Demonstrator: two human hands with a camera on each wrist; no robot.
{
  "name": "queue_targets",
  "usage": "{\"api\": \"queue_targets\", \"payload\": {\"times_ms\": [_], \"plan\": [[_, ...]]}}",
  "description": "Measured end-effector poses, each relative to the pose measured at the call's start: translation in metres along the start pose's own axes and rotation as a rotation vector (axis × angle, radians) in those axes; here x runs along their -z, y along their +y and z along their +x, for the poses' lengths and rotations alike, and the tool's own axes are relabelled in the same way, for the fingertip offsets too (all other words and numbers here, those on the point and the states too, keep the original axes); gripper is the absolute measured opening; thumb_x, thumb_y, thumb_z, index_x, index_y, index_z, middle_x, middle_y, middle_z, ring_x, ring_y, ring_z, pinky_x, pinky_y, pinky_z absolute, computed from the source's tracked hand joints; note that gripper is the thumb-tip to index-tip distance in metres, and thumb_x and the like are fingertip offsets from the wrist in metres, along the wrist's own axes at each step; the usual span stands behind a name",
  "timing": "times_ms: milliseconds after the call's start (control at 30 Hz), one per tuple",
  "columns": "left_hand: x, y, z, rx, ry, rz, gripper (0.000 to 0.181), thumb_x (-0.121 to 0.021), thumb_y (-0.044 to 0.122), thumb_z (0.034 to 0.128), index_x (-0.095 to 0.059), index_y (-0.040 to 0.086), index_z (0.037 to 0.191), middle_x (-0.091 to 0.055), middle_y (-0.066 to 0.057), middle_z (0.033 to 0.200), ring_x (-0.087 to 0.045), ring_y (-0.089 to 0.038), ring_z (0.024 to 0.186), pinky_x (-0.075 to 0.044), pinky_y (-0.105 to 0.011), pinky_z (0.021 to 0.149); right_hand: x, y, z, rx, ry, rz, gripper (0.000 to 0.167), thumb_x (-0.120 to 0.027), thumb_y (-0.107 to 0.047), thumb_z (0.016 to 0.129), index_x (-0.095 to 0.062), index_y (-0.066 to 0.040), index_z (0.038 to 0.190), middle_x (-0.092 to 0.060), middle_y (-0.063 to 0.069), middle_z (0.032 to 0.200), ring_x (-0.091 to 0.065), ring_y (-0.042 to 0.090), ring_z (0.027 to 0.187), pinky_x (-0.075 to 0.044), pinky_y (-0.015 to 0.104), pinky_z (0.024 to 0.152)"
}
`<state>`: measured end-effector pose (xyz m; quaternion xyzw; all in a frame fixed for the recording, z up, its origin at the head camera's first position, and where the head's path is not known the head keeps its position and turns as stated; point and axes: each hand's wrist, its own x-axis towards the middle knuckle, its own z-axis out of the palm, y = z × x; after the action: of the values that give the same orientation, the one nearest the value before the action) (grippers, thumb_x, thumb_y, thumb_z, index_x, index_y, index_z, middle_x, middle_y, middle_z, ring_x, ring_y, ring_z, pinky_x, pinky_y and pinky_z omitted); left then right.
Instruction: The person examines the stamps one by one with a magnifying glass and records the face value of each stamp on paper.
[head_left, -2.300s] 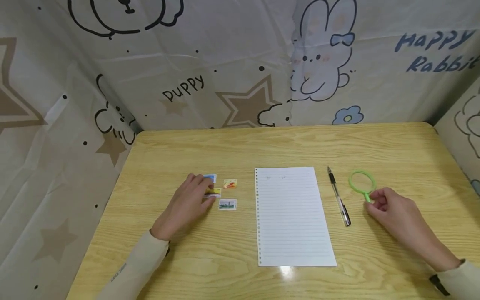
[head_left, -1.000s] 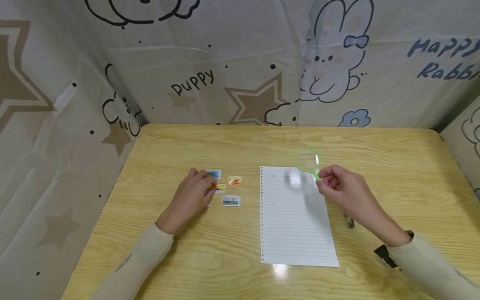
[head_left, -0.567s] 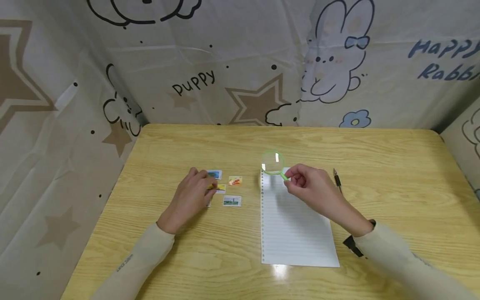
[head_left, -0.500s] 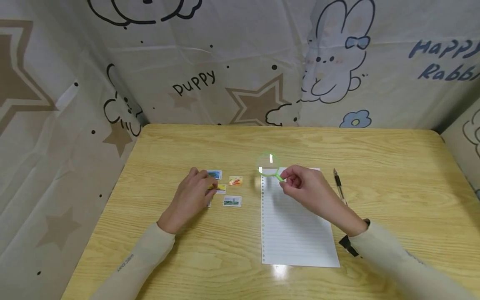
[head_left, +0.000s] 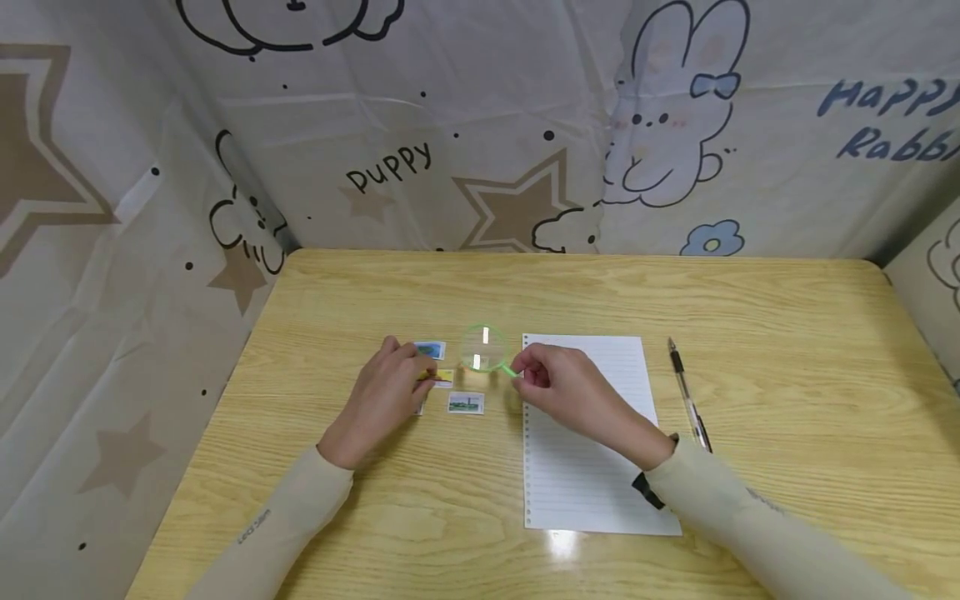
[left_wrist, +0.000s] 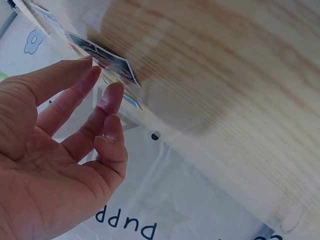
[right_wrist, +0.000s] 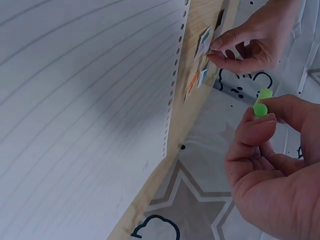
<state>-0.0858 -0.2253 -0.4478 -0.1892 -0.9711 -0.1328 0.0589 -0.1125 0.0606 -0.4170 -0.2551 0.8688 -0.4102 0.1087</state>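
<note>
In the head view my right hand pinches the handle of a green magnifying glass, its round lens raised over the orange stamp's place. Thumb and fingertips of my left hand meet at a yellow stamp, partly covering it; this pinch also shows in the right wrist view, left hand. Above it lies a blue stamp, and to its lower right a green landscape stamp. A dark stamp is close to my left fingertips in the left wrist view.
A lined sheet with punched holes lies under my right hand and forearm. To its right is a black-capped clear pen, its lower end hidden by the sleeve. A printed cloth stands behind the table.
My right hand picked up the magnifying glass beside the pen and carried it left across the sheet to the stamps. My left hand has stayed by the yellow stamp.
</note>
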Motion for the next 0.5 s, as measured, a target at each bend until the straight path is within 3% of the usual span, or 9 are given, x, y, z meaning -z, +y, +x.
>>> {"api": "queue_targets", "payload": {"times_ms": [267, 500], "plan": [[-0.002, 0.0, 0.001, -0.013, 0.018, 0.006, 0.009, -0.09, 0.008, 0.0918, -0.083, 0.004, 0.096, -0.071, -0.008, 0.09, -0.045, -0.024, 0.079, -0.042, -0.034, 0.069, -0.015, -0.003, 0.009, -0.008, -0.099, -0.006, 0.005, -0.073, -0.005, 0.1, -0.075, -0.005, 0.105, -0.063, -0.004, 0.081, -0.056, 0.013, 0.073, -0.047, 0.028, 0.065], [-0.001, -0.001, 0.001, -0.023, 0.013, 0.04, 0.015, -0.092, 0.006, 0.0886, -0.082, 0.002, 0.098, -0.072, -0.011, 0.093, -0.046, -0.025, 0.079, -0.045, -0.035, 0.07, -0.027, -0.005, 0.011, 0.006, -0.127, -0.034, 0.005, -0.073, -0.003, 0.098, -0.074, -0.006, 0.102, -0.062, -0.005, 0.08, -0.056, 0.011, 0.073, -0.048, 0.029, 0.068]]}}
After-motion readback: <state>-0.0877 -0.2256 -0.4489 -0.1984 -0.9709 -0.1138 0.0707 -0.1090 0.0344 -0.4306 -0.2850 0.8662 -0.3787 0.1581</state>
